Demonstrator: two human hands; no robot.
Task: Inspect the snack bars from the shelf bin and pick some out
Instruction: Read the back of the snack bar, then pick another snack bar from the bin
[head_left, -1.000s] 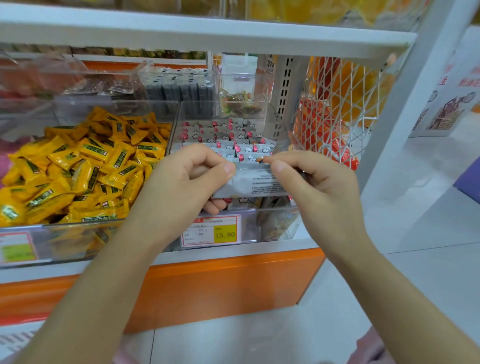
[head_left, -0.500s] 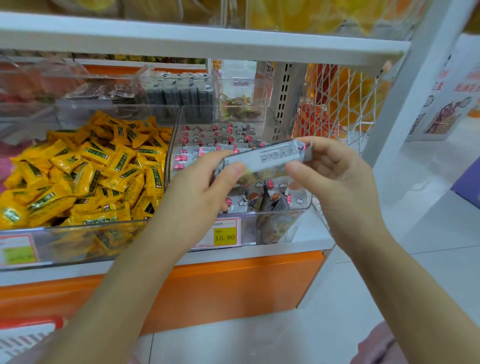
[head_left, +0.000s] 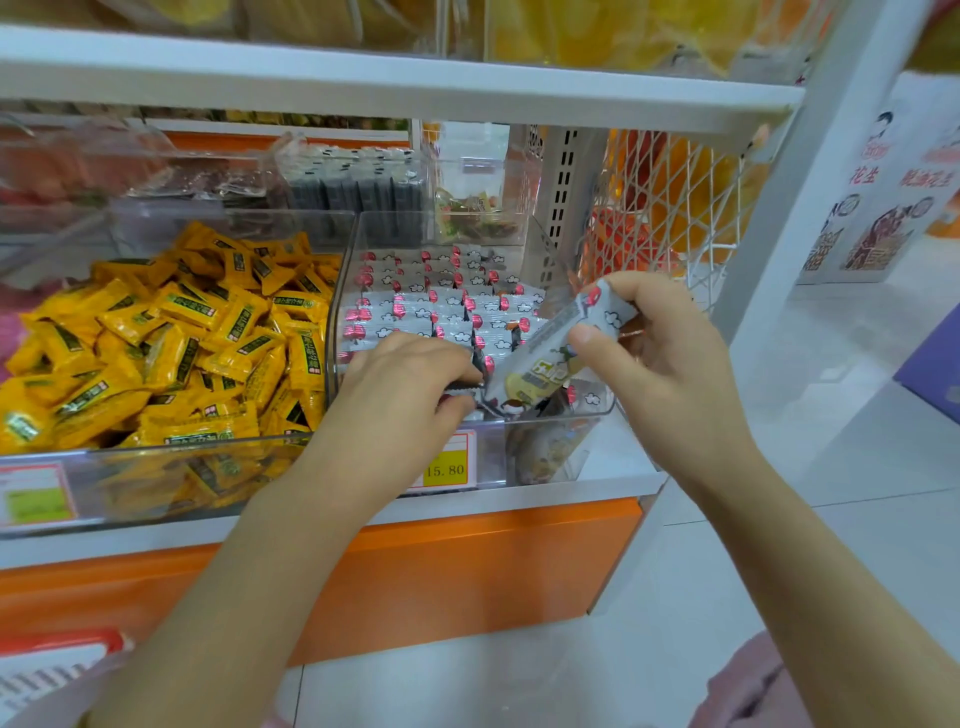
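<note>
Your right grip (head_left: 654, 358) is pinching one snack bar (head_left: 545, 364) near its upper end, with the thumb lying across the front of the wrapper and the other fingers curling behind it. The bar is tilting, its upper end pointing up and to the right, and its lower end is dipping down to the front right corner of the clear bin (head_left: 493, 452). The yellow print on the grey wrapper is facing you.

Your left grip (head_left: 410, 379) is reaching down into the same bin, just beside the bar's lower end. Its fingers are curling around a second wrapper (head_left: 461, 387), of which only a dark serrated edge is showing between them.

The rest of the bars (head_left: 441, 306) are lying in rows inside the bin, grey wrappers with pink marks, filling it towards the back. A price tag (head_left: 447, 467) is sitting on the bin's front wall, partly behind your left wrist.

The bin is standing on a white shelf (head_left: 519, 499) above an orange panel (head_left: 467, 561). To its left, a neighbouring bin is holding a heap of yellow candies (head_left: 182, 338). A white wire basket (head_left: 675, 208) is hanging to the right, behind your right grip.
</note>
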